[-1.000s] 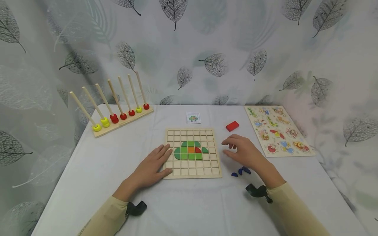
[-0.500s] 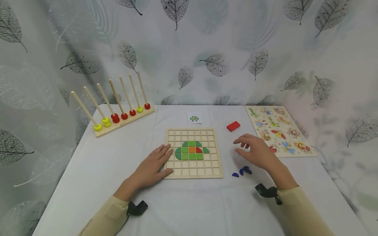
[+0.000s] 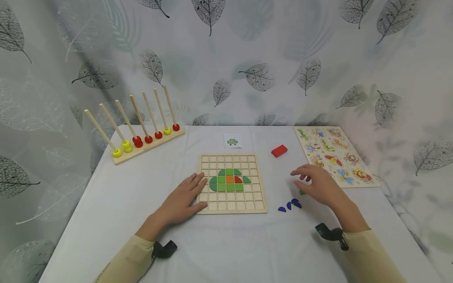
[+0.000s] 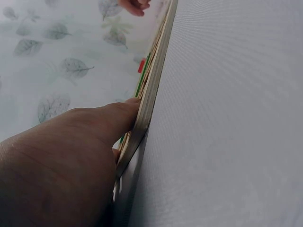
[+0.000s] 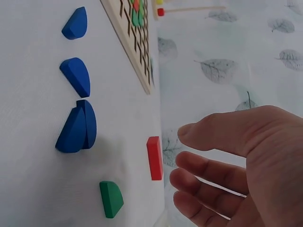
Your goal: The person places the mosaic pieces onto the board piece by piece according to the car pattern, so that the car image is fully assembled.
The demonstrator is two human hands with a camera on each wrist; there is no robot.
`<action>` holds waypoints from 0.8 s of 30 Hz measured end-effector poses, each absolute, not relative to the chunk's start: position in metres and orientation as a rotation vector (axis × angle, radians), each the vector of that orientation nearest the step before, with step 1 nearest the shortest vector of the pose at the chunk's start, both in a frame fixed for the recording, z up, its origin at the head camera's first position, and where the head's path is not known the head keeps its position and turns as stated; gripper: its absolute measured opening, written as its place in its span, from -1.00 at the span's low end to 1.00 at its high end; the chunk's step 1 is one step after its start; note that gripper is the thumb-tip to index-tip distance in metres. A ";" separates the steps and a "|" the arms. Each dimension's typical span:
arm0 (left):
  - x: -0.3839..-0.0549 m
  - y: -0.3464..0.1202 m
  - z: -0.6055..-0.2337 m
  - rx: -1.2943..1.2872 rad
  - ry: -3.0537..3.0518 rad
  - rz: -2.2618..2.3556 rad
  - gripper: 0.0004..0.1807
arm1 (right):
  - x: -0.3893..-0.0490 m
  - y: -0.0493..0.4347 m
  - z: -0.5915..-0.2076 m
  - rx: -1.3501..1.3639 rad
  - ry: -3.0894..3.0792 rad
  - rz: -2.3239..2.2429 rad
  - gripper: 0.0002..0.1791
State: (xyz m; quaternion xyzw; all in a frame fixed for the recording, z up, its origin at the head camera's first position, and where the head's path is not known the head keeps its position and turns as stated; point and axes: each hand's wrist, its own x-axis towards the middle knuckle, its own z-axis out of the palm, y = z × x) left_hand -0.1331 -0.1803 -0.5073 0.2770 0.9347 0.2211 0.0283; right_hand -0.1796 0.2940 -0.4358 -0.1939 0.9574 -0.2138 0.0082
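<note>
My left hand [image 3: 182,198] lies with straight fingers on the left edge of a wooden grid board [image 3: 228,206]. Its thumb touches the board's edge in the left wrist view. Green, orange and red tiles [image 3: 230,179] sit in the middle cells of the board. My right hand [image 3: 320,184] hovers above the table right of the board, fingers loosely bent, with nothing between thumb and fingers. Below it lies a green rounded piece [image 5: 111,199], partly hidden by the hand in the head view. Several blue rounded pieces [image 5: 75,76] lie nearby, two of them touching.
A red block [image 3: 279,151] lies behind the right hand. A small picture card [image 3: 232,141] is beyond the board. At the back left stands a peg rack [image 3: 150,146] with red and yellow beads. An animal puzzle board [image 3: 334,157] lies at the right.
My right hand has moved to the right, away from the grid board. The green piece now shows beneath it. The left hand stays in place.
</note>
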 end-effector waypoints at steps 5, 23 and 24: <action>-0.133 -0.180 -0.507 0.855 2.884 0.676 -0.08 | -0.177 0.301 -0.439 -0.593 2.957 -0.675 -0.70; -0.133 -0.180 -0.508 0.839 2.880 0.676 -0.08 | -0.169 0.317 -0.447 -0.490 2.810 -0.632 -0.68; -0.133 -0.181 -0.508 0.838 2.880 0.677 -0.08 | -0.168 0.318 -0.448 -0.487 2.812 -0.623 -0.68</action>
